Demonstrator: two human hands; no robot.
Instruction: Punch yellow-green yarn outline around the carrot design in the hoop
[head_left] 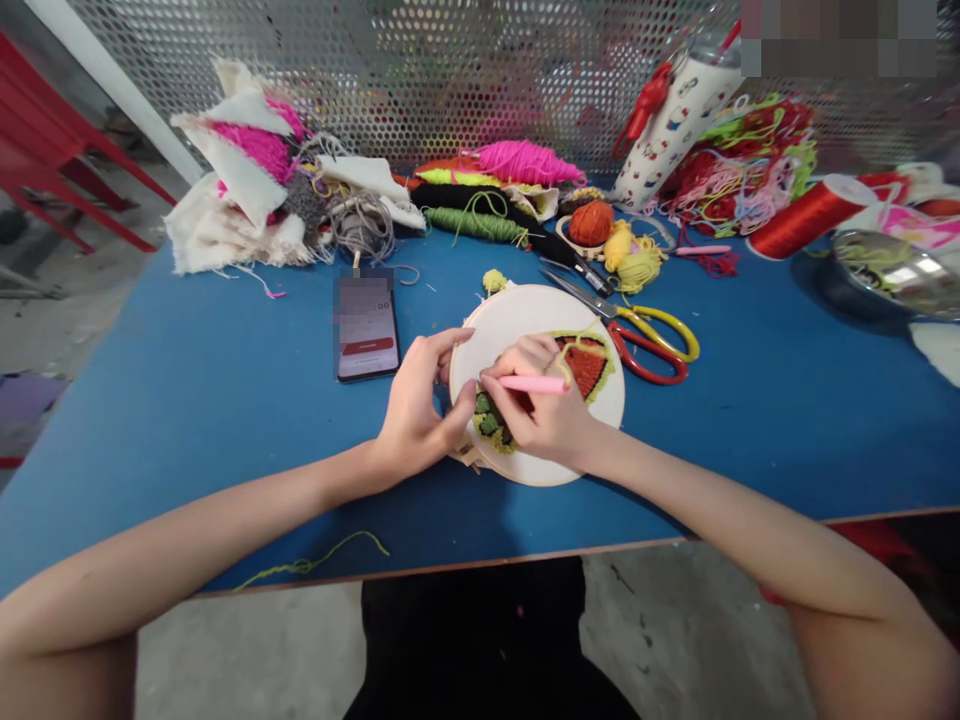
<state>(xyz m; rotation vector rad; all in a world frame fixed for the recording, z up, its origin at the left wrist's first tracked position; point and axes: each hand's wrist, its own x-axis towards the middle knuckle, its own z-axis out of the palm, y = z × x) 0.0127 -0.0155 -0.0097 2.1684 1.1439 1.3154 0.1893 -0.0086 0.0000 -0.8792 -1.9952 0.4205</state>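
Observation:
A round embroidery hoop [540, 465] with white cloth stretched in it lies at the table's front middle. Worked into the cloth are a red-orange wedge with a yellow-green edge [589, 365] and a green and yellow patch [489, 415]. My left hand [424, 405] grips the hoop's left rim, thumb on top and fingers at the far side. My right hand [544, 400] is closed round a pink punch needle [532, 384], its tip hidden by the fingers near the cloth. Yellow-green yarn [574, 345] loops by the pen's back end.
Scissors with red and yellow handles [652, 345] lie right of the hoop; a phone [367, 325] lies left. Along the back are yarn bundles [517, 165], cloth scraps [247, 215], a tumbler [675, 125] and a red thread spool [810, 215]. A metal bowl [892, 265] stands far right.

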